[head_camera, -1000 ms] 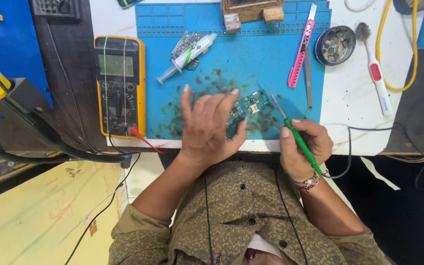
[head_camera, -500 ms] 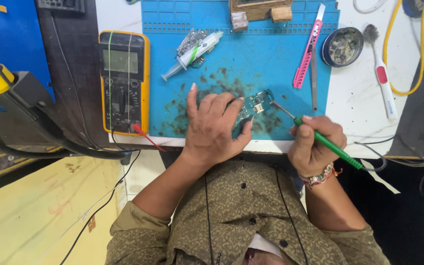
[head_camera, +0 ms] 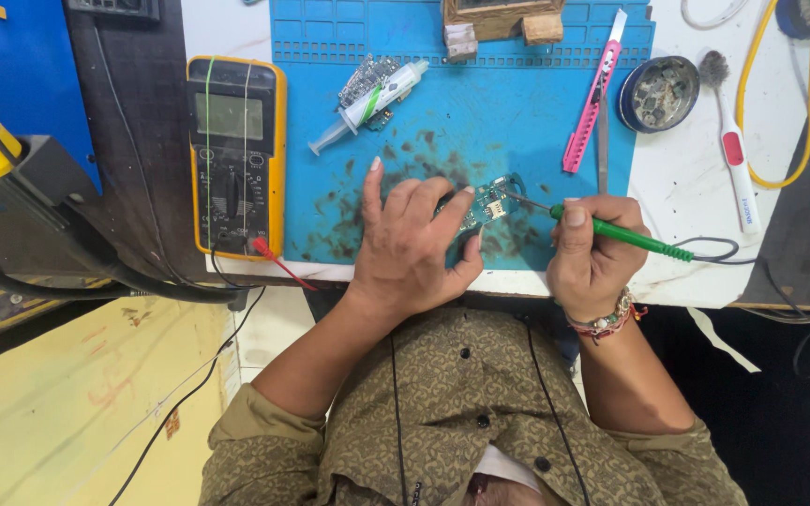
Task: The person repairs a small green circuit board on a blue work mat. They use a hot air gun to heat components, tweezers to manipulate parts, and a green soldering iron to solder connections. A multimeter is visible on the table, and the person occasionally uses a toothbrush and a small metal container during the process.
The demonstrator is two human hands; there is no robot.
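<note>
My left hand [head_camera: 412, 242] rests on the blue work mat [head_camera: 536, 103], its fingers pressing down on a small green circuit board [head_camera: 486, 200]. My right hand [head_camera: 592, 253] grips a green-handled soldering iron [head_camera: 621, 234]. The iron lies nearly level, and its thin metal tip touches the board's right edge. A black cable runs from the iron's handle to the right.
A yellow multimeter [head_camera: 234, 155] lies left of the mat with a red probe lead. On the mat's far side lie a syringe [head_camera: 372, 103] and another board. A pink utility knife [head_camera: 592, 94], a round tin [head_camera: 658, 92], a white brush [head_camera: 733, 150] and a yellow cable [head_camera: 803, 103] lie to the right.
My right hand has swung the soldering iron from steep to nearly level and brought its tip onto the board. My left hand has stayed on the board.
</note>
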